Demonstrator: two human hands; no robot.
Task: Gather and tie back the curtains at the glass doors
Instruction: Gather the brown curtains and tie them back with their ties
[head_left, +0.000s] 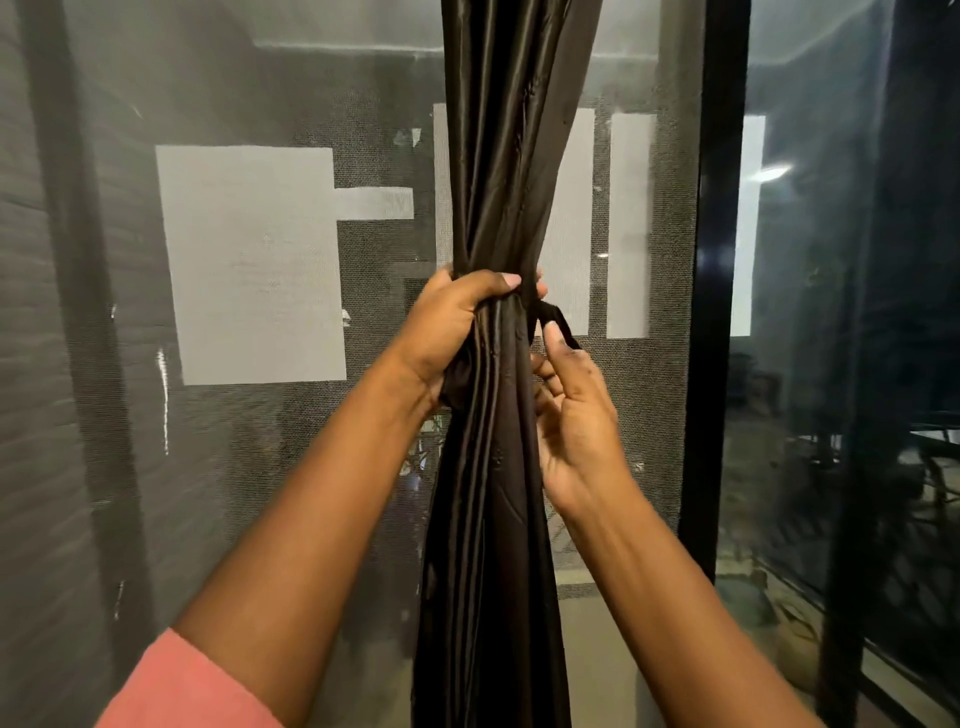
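Left hand, pink sleeve at its forearm, grips the gathered dark brown satin curtain, fingers curled round the bunch. Right hand pinches a narrow dark fabric tie-back strap just beside it. Behind hangs the grey mesh screen, then the black-framed glass door.

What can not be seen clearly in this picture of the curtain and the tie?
- Head view: the tie strap passes behind the gathered curtain; whether it wraps all round is hidden.
- The left hand covers the fold it grips.
- The curtain's top and hem are cut off by the frame edges.
- The screen blurs what lies outside.
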